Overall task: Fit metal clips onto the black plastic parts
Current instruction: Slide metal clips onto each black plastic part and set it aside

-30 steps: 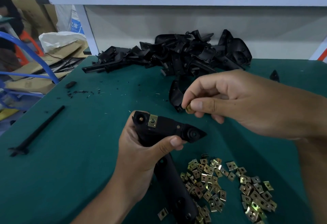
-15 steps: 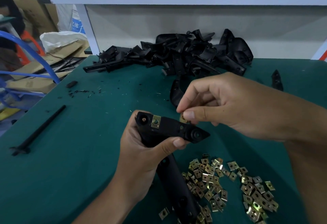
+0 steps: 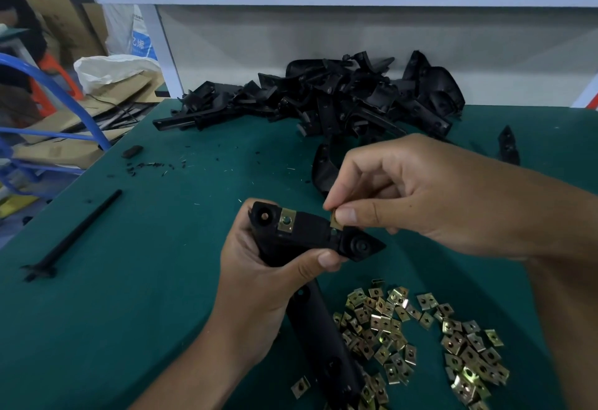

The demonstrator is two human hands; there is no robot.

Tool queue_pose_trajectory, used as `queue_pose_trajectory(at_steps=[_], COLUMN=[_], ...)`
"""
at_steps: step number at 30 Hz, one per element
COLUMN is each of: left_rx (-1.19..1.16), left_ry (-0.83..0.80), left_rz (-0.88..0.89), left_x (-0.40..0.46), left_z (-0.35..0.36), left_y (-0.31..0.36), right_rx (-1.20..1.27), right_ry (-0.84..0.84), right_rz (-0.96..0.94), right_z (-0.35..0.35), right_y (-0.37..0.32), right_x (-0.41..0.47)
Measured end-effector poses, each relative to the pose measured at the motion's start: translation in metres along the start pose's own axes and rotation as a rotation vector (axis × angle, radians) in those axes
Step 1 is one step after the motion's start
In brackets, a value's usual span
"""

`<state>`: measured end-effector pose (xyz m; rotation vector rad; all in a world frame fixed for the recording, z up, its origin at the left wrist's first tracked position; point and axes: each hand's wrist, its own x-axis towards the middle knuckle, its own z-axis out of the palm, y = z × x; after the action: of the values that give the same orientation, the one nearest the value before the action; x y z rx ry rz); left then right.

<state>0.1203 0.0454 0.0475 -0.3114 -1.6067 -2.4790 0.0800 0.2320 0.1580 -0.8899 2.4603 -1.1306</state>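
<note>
clip no. 2 is at the seat now, pinched between thumb and forefinger of the right hand, other fingers curled in behind. left hand grips the black plastic part w/ fingers wrapped under and thumb pressed on its near edge at about 5 o'clock. one fitted clip already sits on the part at 10 o'clock from the thumb.

to do it well, imo: keep the part steady w/ the left, line the clip's open mouth square to the edge, then push straight on till it seats, no twisting or it goes on crooked. check its hole lands over the part's hole.

the pinched clip touches or nearly touches the part's top edge, just at 11 o'clock of the round boss; can't tell if it has started sliding on. spare clips lie on the green mat at 5 o'clock, pile of black parts at 12.
</note>
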Motion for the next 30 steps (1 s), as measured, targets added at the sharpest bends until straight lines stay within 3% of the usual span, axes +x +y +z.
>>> queue_pose_trajectory(at_steps=[8,24,30], left_rx=[-0.006,-0.027,-0.041], left_ry=[-0.014,0.017,0.014], left_rz=[0.012,0.034,0.024], left_x=[0.001,0.0,0.0], left_z=[-0.002,0.0,-0.004], left_y=[0.0,0.001,0.004], right_rx=[0.009,0.208,0.23], right_ry=[0.05,-0.126,0.027], right_rz=[0.017,0.113,0.074], right_z=[0.007,-0.009,-0.018], right_y=[-0.006,0.008,0.006], right_x=[0.002,-0.004,-0.011])
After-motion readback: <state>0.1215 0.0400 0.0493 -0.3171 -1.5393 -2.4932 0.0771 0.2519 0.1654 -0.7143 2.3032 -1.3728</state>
